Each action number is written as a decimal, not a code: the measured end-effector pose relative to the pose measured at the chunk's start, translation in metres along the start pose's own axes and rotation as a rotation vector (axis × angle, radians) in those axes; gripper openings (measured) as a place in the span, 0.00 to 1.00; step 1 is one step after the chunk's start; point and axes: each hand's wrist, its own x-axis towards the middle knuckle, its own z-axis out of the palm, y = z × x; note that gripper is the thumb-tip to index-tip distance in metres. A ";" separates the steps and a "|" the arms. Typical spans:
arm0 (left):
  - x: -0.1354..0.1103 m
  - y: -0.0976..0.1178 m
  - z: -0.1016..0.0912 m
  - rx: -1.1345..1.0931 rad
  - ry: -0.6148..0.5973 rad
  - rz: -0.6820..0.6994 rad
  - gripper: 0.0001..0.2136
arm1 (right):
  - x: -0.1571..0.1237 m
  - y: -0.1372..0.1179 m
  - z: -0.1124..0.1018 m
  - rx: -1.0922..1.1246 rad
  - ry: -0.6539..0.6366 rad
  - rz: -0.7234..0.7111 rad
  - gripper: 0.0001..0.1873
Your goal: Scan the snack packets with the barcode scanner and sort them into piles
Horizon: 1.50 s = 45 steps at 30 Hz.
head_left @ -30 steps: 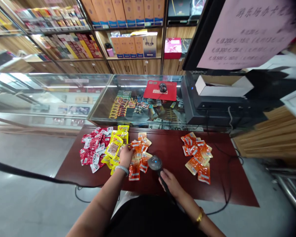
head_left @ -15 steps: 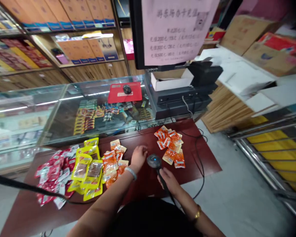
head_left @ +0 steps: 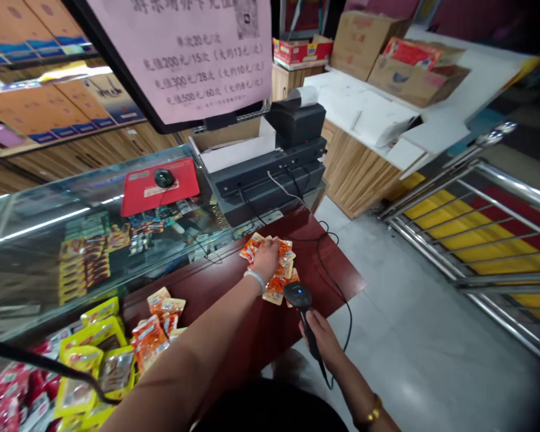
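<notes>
My left hand (head_left: 266, 258) lies over a small pile of orange snack packets (head_left: 278, 282), its fingers stretched across the upper ones. Whether any packet is pinched under the fingers is hidden. In my right hand (head_left: 321, 336) is the handle of a black barcode scanner (head_left: 298, 296); a small blue light glows on its head, close beside the pile's lower edge. A second group of orange snack packets (head_left: 150, 339) lies to the left, partly behind my left forearm. Beyond it are yellow snack packets (head_left: 78, 372) and red-and-white snack packets (head_left: 9, 384).
A glass display counter (head_left: 31, 252) adjoins the dark red tabletop (head_left: 220, 288), with a red mouse pad (head_left: 137, 195) on it. A monitor's back with a pink sign (head_left: 198, 60) rises above a cash drawer (head_left: 270, 171). A black cable (head_left: 348, 318) hangs past the table edge. Metal railings (head_left: 459, 282) stand right.
The view has turned right. My left hand has moved from bare tabletop onto the right-hand orange packets. The scanner, still in my right hand, is now nearer that pile.
</notes>
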 end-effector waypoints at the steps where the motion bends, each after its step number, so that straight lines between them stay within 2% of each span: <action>1: 0.010 0.002 0.001 0.066 -0.033 0.033 0.22 | -0.001 0.000 -0.002 0.000 0.006 0.002 0.31; 5: 0.040 0.006 0.002 0.263 -0.176 0.088 0.19 | 0.002 0.005 -0.008 0.017 0.030 0.012 0.33; 9: 0.048 0.005 -0.001 0.390 -0.217 0.123 0.30 | 0.007 0.010 -0.009 0.035 0.013 0.010 0.35; 11: 0.043 0.004 -0.003 0.391 -0.180 0.151 0.30 | 0.009 0.010 -0.008 0.037 0.013 0.012 0.35; 16: 0.020 0.000 -0.007 0.236 -0.116 0.188 0.17 | 0.009 0.009 -0.004 0.036 0.002 0.014 0.33; 21: -0.005 -0.009 -0.013 -0.075 -0.029 -0.005 0.11 | 0.015 0.019 0.002 0.008 0.000 0.021 0.31; 24: -0.032 -0.022 -0.016 -0.359 0.109 -0.253 0.16 | 0.018 0.026 0.009 -0.033 -0.032 0.012 0.30; 26: -0.058 -0.034 -0.018 -0.731 0.182 -0.438 0.19 | 0.017 0.027 0.017 -0.061 -0.056 0.020 0.30; 27: -0.073 -0.040 -0.020 -0.939 0.171 -0.506 0.21 | 0.015 0.027 0.023 -0.078 -0.074 0.025 0.30; 29: -0.107 -0.056 -0.024 -1.306 0.064 -0.573 0.23 | 0.012 0.027 0.036 -0.122 -0.135 0.039 0.30; 31: -0.141 -0.073 -0.030 -1.479 -0.002 -0.570 0.25 | 0.009 0.028 0.052 -0.176 -0.210 0.067 0.31; 34: -0.190 -0.101 -0.042 -1.415 0.109 -0.540 0.26 | 0.004 0.035 0.081 -0.258 -0.327 0.104 0.32; 38: -0.243 -0.134 -0.054 -1.195 0.264 -0.534 0.18 | -0.007 0.049 0.123 -0.365 -0.500 0.094 0.30; 41: -0.273 -0.151 -0.059 -1.075 0.330 -0.499 0.14 | -0.017 0.058 0.155 -0.423 -0.610 0.085 0.29; 45: -0.302 -0.166 -0.068 -0.939 0.373 -0.450 0.15 | -0.031 0.070 0.189 -0.487 -0.684 0.105 0.31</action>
